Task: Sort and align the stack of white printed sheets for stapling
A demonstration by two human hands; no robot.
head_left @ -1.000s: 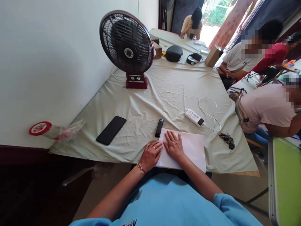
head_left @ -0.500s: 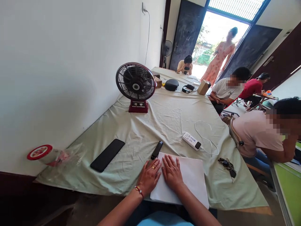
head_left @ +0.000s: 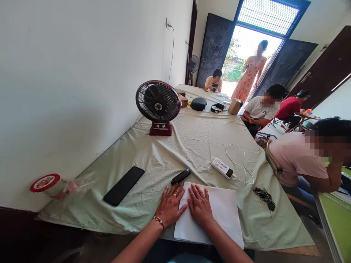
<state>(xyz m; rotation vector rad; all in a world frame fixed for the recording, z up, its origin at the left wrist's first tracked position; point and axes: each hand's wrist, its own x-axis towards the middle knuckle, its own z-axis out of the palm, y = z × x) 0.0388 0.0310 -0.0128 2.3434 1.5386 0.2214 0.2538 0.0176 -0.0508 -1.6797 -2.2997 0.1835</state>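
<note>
A stack of white paper lies at the table's near edge. My right hand rests flat on its left half, fingers stretched out. Beside it, my left hand is spread at the paper's left edge, its thumb over the sheet and its other fingers mostly on the cloth. Just beyond my left fingertips lies a small black stapler-like object, tilted up to the right; its exact kind is unclear. Neither hand grips anything.
A black phone lies left, near a red-lidded jar in plastic. A red fan stands behind. To the right are a white power bank with a cable and keys. Several people sit right and far back; one stands in the doorway.
My left hand has moved slightly left and spread its fingers and thumb wider. The small black object has turned to lie flatter and shifted left. My right hand stays on the paper.
</note>
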